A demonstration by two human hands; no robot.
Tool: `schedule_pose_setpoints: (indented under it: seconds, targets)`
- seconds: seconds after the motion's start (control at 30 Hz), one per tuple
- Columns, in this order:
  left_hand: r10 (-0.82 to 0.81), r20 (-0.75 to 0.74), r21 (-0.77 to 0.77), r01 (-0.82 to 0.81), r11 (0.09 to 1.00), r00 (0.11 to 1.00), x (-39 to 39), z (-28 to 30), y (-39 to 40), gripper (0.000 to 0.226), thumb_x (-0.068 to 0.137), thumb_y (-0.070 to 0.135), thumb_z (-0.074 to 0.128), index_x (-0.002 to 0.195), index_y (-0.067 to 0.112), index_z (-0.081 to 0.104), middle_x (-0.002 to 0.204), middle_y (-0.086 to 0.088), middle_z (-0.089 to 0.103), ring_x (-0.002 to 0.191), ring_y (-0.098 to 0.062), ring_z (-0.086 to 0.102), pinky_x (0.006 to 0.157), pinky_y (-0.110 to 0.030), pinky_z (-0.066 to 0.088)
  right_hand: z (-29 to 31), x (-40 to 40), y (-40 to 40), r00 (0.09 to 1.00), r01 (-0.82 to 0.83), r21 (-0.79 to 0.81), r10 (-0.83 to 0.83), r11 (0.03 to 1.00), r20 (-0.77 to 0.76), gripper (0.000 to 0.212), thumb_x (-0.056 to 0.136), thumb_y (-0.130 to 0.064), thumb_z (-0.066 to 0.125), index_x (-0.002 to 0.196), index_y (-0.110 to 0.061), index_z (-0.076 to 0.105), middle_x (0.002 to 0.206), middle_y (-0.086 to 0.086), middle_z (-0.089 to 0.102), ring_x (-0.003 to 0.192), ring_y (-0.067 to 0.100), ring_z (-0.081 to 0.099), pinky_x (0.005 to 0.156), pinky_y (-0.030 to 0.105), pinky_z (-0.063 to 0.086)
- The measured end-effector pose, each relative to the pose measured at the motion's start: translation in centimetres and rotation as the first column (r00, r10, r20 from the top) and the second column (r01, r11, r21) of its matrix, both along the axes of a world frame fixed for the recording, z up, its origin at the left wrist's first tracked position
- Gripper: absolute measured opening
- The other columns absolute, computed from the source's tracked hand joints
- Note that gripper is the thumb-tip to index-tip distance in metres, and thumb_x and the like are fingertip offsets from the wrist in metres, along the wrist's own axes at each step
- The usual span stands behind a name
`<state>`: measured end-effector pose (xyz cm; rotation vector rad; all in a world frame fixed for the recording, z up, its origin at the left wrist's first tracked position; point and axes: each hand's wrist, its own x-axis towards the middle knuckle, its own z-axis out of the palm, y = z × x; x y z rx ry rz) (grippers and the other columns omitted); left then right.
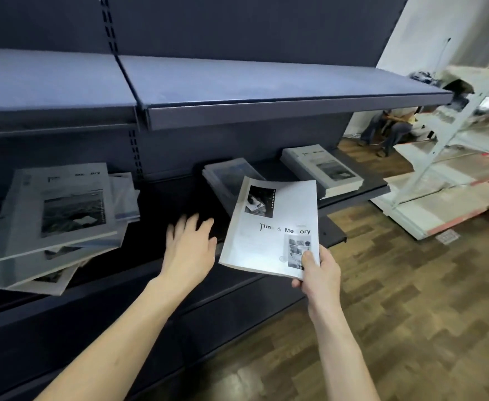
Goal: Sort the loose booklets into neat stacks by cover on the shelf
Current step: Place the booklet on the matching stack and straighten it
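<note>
A dark shelving unit (237, 39) fills most of the view, with a bare blue-grey upper shelf (266, 82) running across it and a darker lower shelf (379, 189) carrying the booklets. To the right lies a wood-patterned floor (411, 314), where pale metal racking (451, 140) leans over flat white boards (440, 209); a seated person (390, 131) shows far back, blurred.

On the left of the lower shelf sits a loose heap of booklets (60, 215), fanned and tilted at different angles, the top one showing a dark landscape photo under a title partly washed out by glare. At the far right end of the same shelf stands a neat, squared stack (324, 169) with a similar pale cover. Between them, near the middle, lies a lower stack (225, 175) with a greyer cover, partly hidden behind the held booklet.

That held booklet (272, 227) is in front of the lower shelf, tilted, its white cover reading "Time & Memory" with a dark photo at top left and a small one at bottom right. The right hand (317, 273) pinches its lower right corner, thumb on the cover and fingers underneath.

The left hand (189, 247) is released, fingers spread and blurred, reaching over the dark bare stretch of the lower shelf between the heap and the middle stack; whether it touches the shelf cannot be told.
</note>
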<state>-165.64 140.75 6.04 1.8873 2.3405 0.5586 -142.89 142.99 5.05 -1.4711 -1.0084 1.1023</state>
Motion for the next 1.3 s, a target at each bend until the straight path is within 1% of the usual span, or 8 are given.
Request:
schedule_pose_setpoints:
  seconds: [0.2, 0.3, 0.4, 0.57, 0.7, 0.9, 1.1, 1.3]
  targets:
    - [-0.054, -0.036, -0.006, 0.054, 0.999, 0.998, 6.7, 0.0, 2.1, 0.047, 0.101, 0.031, 0.043, 0.146, 0.019, 0.039, 0.154, -0.010, 0.031, 0.146, -0.032, 0.018, 0.118, -0.049, 0.012, -0.5, 6.7, 1.0, 0.998, 0.056, -0.010, -0.056, 0.998, -0.034, 0.022, 0.103, -0.014, 0.046, 0.111, -0.023, 0.064, 0.098, 0.001, 0.073, 0.065, 0.015, 0.064, 0.045, 0.027, 0.045]
    - [-0.072, -0.028, -0.019, 0.071, 0.997, 0.997, 9.4, -0.3, 2.7, 0.048, 0.101, 0.032, 0.042, 0.147, 0.020, 0.037, 0.154, -0.009, 0.031, 0.146, -0.031, 0.016, 0.118, -0.049, 0.012, -0.6, 9.3, 1.0, 0.996, 0.077, -0.013, -0.078, 0.997, -0.042, 0.022, 0.103, -0.013, 0.046, 0.105, -0.027, 0.064, 0.096, 0.002, 0.073, 0.064, 0.016, 0.063, 0.045, 0.028, 0.045]
    - [-0.104, -0.036, -0.019, 0.103, 0.994, 0.994, 12.6, -0.5, 3.6, 0.049, 0.101, 0.033, 0.041, 0.148, 0.022, 0.036, 0.154, -0.007, 0.030, 0.146, -0.027, 0.017, 0.119, -0.049, 0.012, -0.8, 12.5, 1.1, 0.993, 0.110, -0.018, -0.110, 0.994, -0.047, 0.022, 0.103, -0.012, 0.046, 0.110, -0.023, 0.064, 0.097, 0.003, 0.073, 0.061, 0.015, 0.061, 0.043, 0.026, 0.044]
    - [-0.156, -0.024, -0.062, 0.155, 0.986, 0.987, 16.6, -0.8, 5.1, 0.049, 0.102, 0.033, 0.038, 0.150, 0.024, 0.031, 0.159, -0.008, 0.021, 0.149, -0.028, 0.009, 0.120, -0.046, 0.008, -1.7, 16.1, 1.6, 0.984, 0.164, -0.022, -0.165, 0.986, -0.069, 0.023, 0.102, -0.008, 0.047, 0.112, -0.018, 0.065, 0.095, 0.005, 0.071, 0.058, 0.012, 0.059, 0.040, 0.024, 0.044]
    - [-0.187, -0.063, -0.073, 0.182, 0.981, 0.980, 18.4, -1.1, 6.9, 0.050, 0.102, 0.033, 0.038, 0.150, 0.024, 0.031, 0.158, -0.008, 0.023, 0.148, -0.029, 0.011, 0.119, -0.047, 0.011, -1.8, 18.0, 2.6, 0.977, 0.193, -0.009, -0.193, 0.981, -0.087, 0.022, 0.101, -0.005, 0.047, 0.102, -0.016, 0.065, 0.084, 0.002, 0.069, 0.046, 0.006, 0.054, 0.037, 0.023, 0.043]
    - [-0.200, -0.047, -0.085, 0.195, 0.977, 0.979, 20.2, -1.8, 11.0, 0.050, 0.102, 0.032, 0.038, 0.150, 0.023, 0.031, 0.158, -0.009, 0.023, 0.148, -0.029, 0.011, 0.119, -0.047, 0.010, -1.8, 19.9, 6.1, 0.976, 0.202, -0.022, -0.203, 0.979, -0.080, 0.021, 0.102, -0.006, 0.047, 0.101, -0.017, 0.065, 0.082, -0.001, 0.069, 0.047, 0.008, 0.053, 0.038, 0.024, 0.043]
    - [-0.193, 0.017, -0.092, 0.194, 0.977, 0.981, 21.8, -2.7, 16.7, 0.048, 0.102, 0.031, 0.038, 0.149, 0.023, 0.033, 0.158, -0.009, 0.023, 0.148, -0.030, 0.011, 0.119, -0.047, 0.010, -2.1, 21.6, 11.7, 0.981, 0.188, -0.051, -0.190, 0.981, -0.035, 0.023, 0.102, -0.008, 0.048, 0.115, -0.014, 0.065, 0.097, 0.006, 0.072, 0.053, 0.011, 0.057, 0.040, 0.025, 0.044]
    - [-0.168, 0.068, -0.106, 0.175, 0.979, 0.983, 22.1, -3.3, 22.3, 0.048, 0.101, 0.031, 0.038, 0.148, 0.023, 0.035, 0.157, -0.009, 0.025, 0.146, -0.031, 0.015, 0.119, -0.047, 0.012, -2.3, 21.3, 17.7, 0.993, 0.115, -0.064, -0.117, 0.991, -0.025, 0.023, 0.103, -0.009, 0.047, 0.112, -0.018, 0.066, 0.099, 0.007, 0.073, 0.056, 0.011, 0.057, 0.042, 0.026, 0.044]
